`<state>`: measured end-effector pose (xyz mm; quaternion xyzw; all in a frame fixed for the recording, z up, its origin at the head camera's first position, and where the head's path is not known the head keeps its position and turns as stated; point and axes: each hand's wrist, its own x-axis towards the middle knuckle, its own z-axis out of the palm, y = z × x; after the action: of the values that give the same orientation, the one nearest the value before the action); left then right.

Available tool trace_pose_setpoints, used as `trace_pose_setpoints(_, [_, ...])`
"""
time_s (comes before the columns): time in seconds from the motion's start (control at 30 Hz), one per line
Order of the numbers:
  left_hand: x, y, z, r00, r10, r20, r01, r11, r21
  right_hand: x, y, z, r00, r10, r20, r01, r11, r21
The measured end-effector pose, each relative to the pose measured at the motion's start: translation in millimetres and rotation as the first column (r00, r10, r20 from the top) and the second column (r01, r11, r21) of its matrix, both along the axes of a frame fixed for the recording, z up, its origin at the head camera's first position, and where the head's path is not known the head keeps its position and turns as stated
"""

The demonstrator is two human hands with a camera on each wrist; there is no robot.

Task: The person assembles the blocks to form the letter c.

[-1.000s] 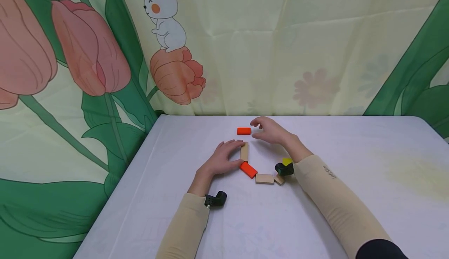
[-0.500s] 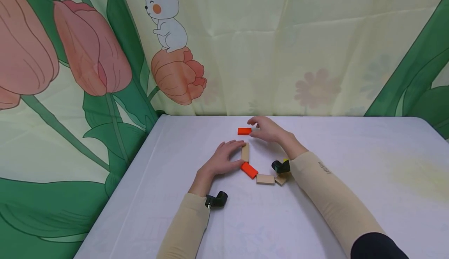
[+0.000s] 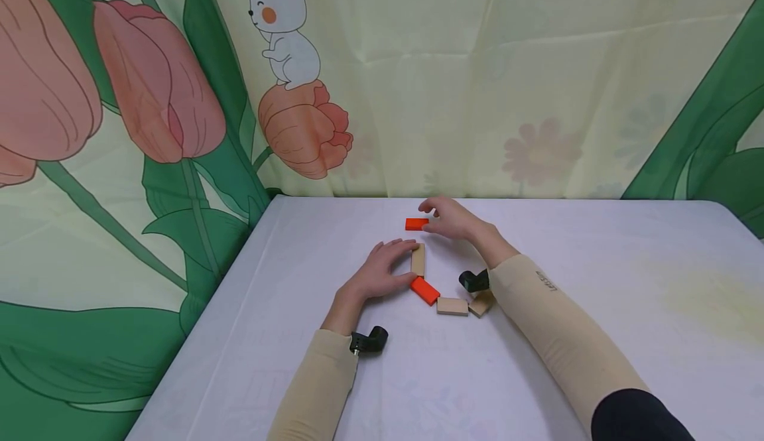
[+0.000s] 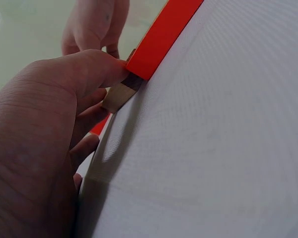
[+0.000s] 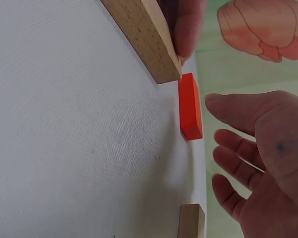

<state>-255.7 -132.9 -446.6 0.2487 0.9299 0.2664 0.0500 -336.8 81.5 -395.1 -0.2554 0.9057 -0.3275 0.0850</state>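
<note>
Hazards, left to right: On the white-covered tabletop, the left hand is spanning the upper tan wooden block. Uneven finger pressure could be skewing this block out of line with the near red block, which is sitting at its lower end. The far red block is lying separately beyond them; the right hand is hovering so close that a careless thumb could be knocking it askew. The black wrist camera is hanging near the angled tan block; a low forearm could be dragging that block away from its neighbour.

Grip, left to right: The left grip is standing apart, its thumb and fingers touching the upper tan wooden block without curling round it. The right grip is standing wide apart, fingers bending loosely and holding nothing. Its thumb is pointing just beside the far red block; contact is remaining unconfirmed.
</note>
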Motion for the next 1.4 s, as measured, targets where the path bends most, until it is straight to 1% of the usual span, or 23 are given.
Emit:
trace_pose_setpoints(0.4, [0.6, 0.0, 0.6, 1.0, -0.003, -0.003, 0.003, 1.0, 0.015, -5.8, -3, -4.5, 1.0, -0.002, 0.012, 0.001, 1.0, 0.03])
trace_pose_setpoints(0.73, [0.4, 0.8, 0.8, 1.0, -0.008, -0.006, 0.009, 0.999, 0.031, -6.0, -6, -8.0, 1.0, -0.016, 0.023, 0.015, 0.999, 0.052])
trace_pose_setpoints(0.97, [-0.1, 1.1, 0.2, 1.0, -0.007, -0.01, 0.007, 1.0, 0.016, -7.3, -7, -11.3, 1.0, -0.023, 0.018, 0.022, 0.998, 0.06])
trace_pose_setpoints(1.1, [0.8, 1.1, 1.1, 1.0, -0.005, -0.001, 0.005, 1.0, 0.017, -7.5, -7, -12.4, 1.0, -0.025, 0.016, 0.024, 0.997, 0.07])
trace_pose_setpoints(1.4, [2.3, -0.1, 1.7, 1.0, -0.001, 0.002, 0.001, 1.0, 0.015, -7.8, -9, -14.7, 1.0, -0.007, 0.01, 0.006, 0.997, 0.08])
